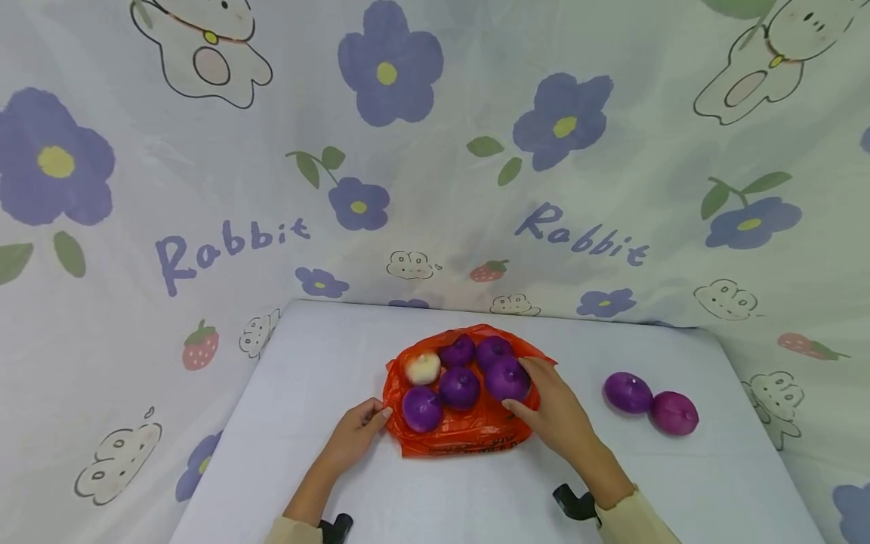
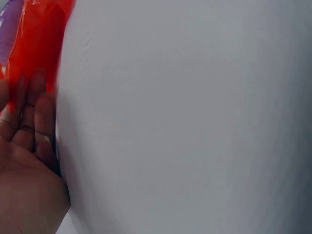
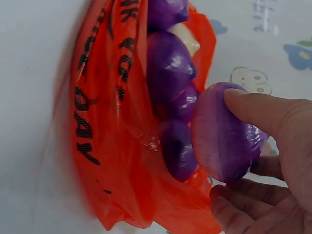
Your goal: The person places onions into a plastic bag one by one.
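Observation:
A red plastic bag lies spread open on the white table, with several purple onions and one pale onion in it. My right hand holds a purple onion between thumb and fingers at the bag's right side, over the others. On the opposite side, my left hand pinches the bag's left edge. The left wrist view has the red film between the thumb and fingers. Black lettering runs along the bag's near side.
Two more purple onions, one at the left and one at the right, lie side by side on the table, right of the bag. Behind the table hangs a cloth printed with flowers and rabbits.

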Available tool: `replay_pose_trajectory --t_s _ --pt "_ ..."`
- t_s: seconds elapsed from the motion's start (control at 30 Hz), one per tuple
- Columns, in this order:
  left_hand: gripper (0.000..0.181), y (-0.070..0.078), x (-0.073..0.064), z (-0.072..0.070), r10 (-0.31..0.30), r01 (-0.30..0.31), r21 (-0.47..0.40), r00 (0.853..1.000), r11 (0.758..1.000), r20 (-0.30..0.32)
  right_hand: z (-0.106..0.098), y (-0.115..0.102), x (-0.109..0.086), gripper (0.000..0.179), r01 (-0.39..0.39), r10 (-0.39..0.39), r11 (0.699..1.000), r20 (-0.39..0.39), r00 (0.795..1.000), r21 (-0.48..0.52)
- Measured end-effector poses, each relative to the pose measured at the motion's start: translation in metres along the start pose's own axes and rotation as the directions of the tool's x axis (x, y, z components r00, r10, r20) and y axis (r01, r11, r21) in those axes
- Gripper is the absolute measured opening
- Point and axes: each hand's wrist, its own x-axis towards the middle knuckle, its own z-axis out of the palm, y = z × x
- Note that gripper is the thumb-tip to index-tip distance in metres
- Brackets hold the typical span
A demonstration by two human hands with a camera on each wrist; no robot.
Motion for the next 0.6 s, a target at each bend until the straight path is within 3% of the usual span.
replay_pose_trajectory --t_s 0.3,0.6 --pt "0.014 0.0 -0.001 0.0 0.007 -0.007 0.018 1.0 1.0 0.001 0.015 0.006 0.007 0.079 -0.043 0.053 0.996 0.14 0.989 -0.075" --pt "0.016 0.0 0.0 0.0 0.005 -0.005 0.008 1.0 1.0 0.005 0.024 0.016 0.004 0.078 -0.05 0.06 0.996 0.147 0.987 -0.071"
